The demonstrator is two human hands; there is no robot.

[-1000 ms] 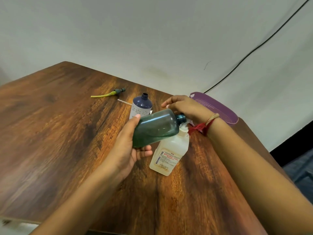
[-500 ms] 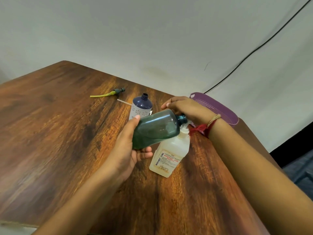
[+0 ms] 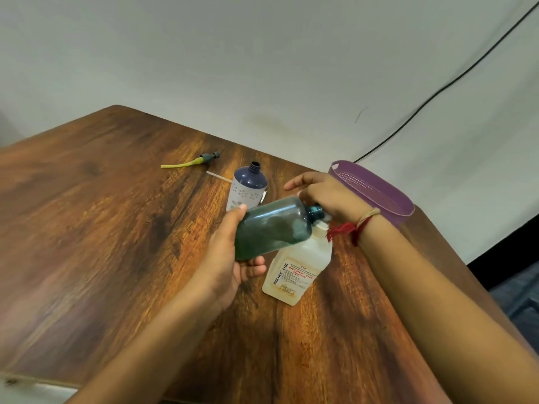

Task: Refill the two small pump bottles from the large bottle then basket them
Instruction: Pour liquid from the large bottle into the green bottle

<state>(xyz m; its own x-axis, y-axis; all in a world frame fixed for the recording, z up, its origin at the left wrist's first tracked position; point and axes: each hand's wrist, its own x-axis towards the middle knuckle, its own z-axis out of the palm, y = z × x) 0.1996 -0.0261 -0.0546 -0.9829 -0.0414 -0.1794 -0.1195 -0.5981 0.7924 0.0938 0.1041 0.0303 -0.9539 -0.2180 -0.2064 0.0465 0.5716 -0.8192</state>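
The left hand (image 3: 230,258) grips the green bottle (image 3: 272,228) around its base, tilted almost flat in the air, its open neck pointing right over the top of the white bottle (image 3: 297,265) that stands on the tabletop (image 3: 102,228). The right hand (image 3: 326,195) sits at that neck, fingers partly spread – whether it pinches anything I cannot tell. Behind stands the blue bottle (image 3: 248,186), uncapped and upright. A pump (image 3: 192,162) with a yellow tube lies further back – well apart. The purple basket (image 3: 376,191) rests at the far right edge.
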